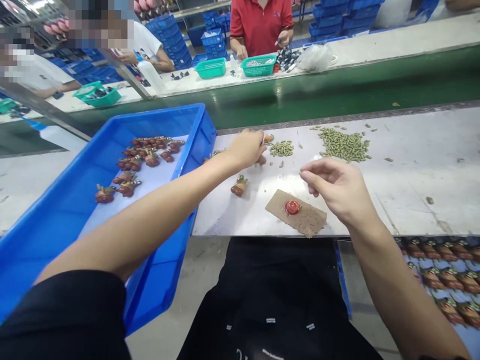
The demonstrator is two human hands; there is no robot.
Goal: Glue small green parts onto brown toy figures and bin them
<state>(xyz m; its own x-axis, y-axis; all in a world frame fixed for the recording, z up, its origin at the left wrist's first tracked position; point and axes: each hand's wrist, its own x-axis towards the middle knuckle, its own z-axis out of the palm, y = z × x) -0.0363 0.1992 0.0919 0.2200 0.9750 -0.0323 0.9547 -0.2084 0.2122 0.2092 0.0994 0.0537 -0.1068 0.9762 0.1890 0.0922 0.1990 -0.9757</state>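
My left hand [245,149] reaches over the white table with its fingers curled down. At its fingertips a small orange-brown figurine [268,138] shows in part; whether the fingers grip it or anything else is hidden. Below that hand lies another brown figurine [239,186] with a green top. My right hand [333,186] hovers above the table, thumb and index finger pinched together; what is between them is too small to make out. Beneath it sits a piece of brown cardboard [275,204] bearing a glossy red blob [292,207]. A small heap of green pieces [282,148] lies between my hands.
A blue crate [204,125] with several brown figurines [150,145] stands at left. A larger pile of green pieces [344,144] lies beyond my right hand. More figurines [446,277] stand in rows at lower right. Across a green strip [337,85], people work beside green baskets [258,66].
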